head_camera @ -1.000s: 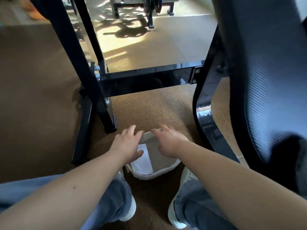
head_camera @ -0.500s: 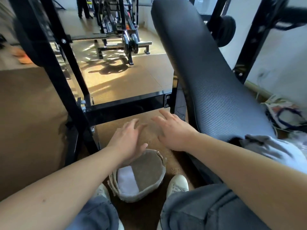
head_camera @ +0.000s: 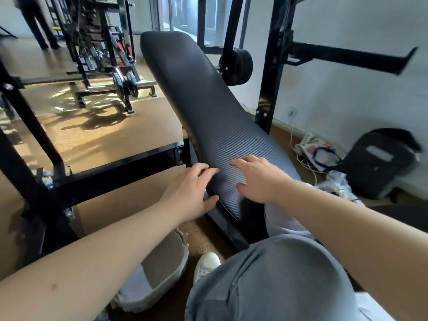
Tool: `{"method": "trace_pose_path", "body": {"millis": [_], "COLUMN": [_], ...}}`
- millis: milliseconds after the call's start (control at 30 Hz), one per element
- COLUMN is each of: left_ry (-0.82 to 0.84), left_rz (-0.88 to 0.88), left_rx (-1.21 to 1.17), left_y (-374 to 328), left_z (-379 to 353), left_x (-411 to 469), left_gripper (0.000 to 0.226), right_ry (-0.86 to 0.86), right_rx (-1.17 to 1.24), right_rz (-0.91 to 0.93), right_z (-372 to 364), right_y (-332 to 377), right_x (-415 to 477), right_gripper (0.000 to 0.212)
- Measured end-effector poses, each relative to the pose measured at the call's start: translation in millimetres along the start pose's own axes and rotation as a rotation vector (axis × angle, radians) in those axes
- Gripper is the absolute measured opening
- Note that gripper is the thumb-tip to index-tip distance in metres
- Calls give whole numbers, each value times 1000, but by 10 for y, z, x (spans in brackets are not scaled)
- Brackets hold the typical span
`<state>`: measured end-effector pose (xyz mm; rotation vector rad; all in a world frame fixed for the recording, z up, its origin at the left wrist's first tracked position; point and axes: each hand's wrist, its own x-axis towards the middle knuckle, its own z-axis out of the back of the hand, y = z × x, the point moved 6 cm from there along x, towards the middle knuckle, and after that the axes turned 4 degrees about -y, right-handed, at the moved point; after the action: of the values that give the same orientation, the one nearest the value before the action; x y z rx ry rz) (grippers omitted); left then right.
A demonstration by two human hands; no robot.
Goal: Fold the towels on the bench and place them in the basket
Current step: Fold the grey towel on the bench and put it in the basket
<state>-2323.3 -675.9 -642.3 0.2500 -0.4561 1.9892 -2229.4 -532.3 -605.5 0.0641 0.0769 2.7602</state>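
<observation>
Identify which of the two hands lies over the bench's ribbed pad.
The right hand; the left hand sits beside the bench edge, over the floor.

basket point(head_camera: 162, 269) interior hidden by forearm

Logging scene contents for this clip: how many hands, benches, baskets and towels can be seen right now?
Hands: 2, the left hand and the right hand, both empty with fingers spread
Benches: 1, the black bench
Baskets: 1, the basket on the floor, partly hidden by the left forearm
Towels: 1, a pale towel under the right forearm on the bench
Total: 5
</observation>
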Motion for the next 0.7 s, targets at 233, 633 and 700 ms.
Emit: {"method": "trace_pose_path", "body": {"millis": [233, 633, 700], "left_ry": [58, 171, 170], "left_rz": [-125, 26, 53], "left_rx": [-81, -381, -436], "left_y": [-582, -969, -1022], "left_z": [-280, -522, -516], "left_x": [270, 544, 615], "left_gripper": [69, 60, 55], "right_ry": [127, -56, -104], "right_rx": [-83, 81, 93], "right_rz": [-248, -210, -202], "right_z": [5, 369, 498], "right_y": [-687, -877, -919], "right_x": [-348, -332, -315], "right_gripper": [38, 12, 12]}}
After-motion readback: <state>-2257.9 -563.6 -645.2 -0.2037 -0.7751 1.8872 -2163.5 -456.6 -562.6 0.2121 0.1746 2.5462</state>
